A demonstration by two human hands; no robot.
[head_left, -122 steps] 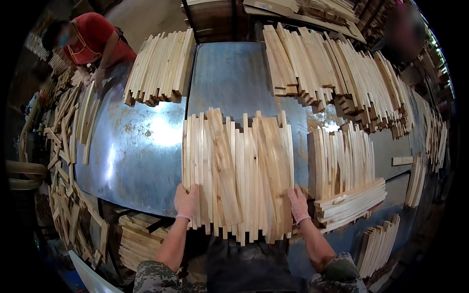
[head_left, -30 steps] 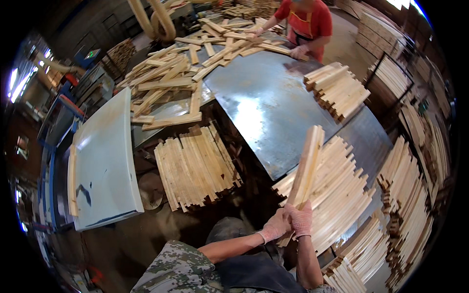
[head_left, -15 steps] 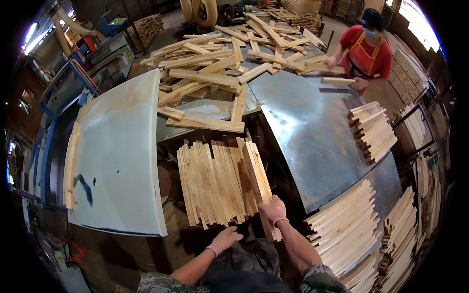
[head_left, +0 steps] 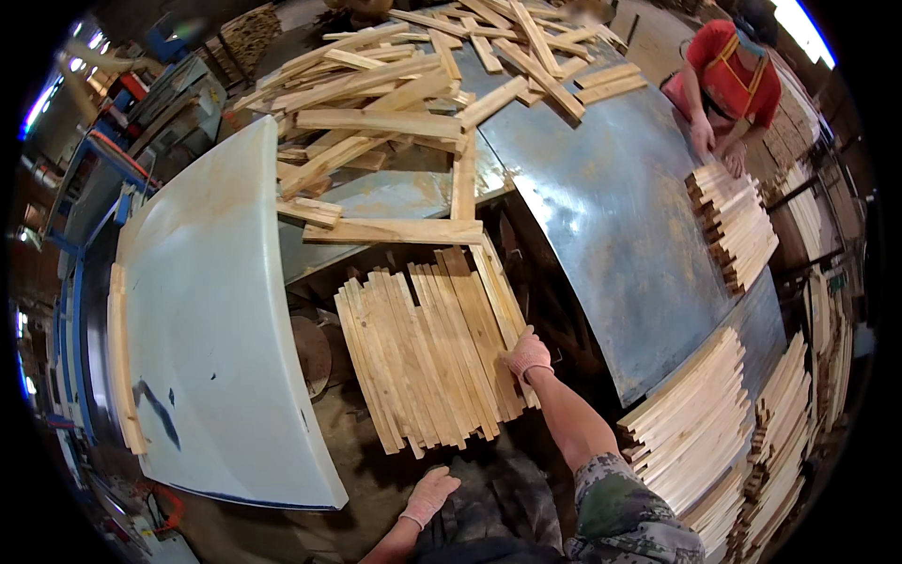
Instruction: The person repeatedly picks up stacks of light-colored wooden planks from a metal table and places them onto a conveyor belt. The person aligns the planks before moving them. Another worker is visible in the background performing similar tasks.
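Observation:
My right hand point(head_left: 529, 354), in a pale pinkish glove, is closed on the near part of a long wooden board point(head_left: 500, 291). This board lies along the right side of a stack of narrow wooden strips point(head_left: 413, 362), which are packed side by side with uneven ends. My left hand point(head_left: 432, 494), gloved alike, hovers just below the near edge of the stack, in front of my dark trousers. It holds nothing, its fingers loosely extended.
Loose boards point(head_left: 376, 122) lie heaped on the metal table beyond. A pale, curved panel point(head_left: 207, 320) stands left, and a grey metal tabletop point(head_left: 601, 226) right. Rows of strips point(head_left: 691, 414) line the right side. A co-worker in red point(head_left: 728, 80) handles strips at the far right.
My right hand has brought the board from a raised, tilted position down against the stack's right side. The co-worker's hands have moved down to the strips, and the view has shifted.

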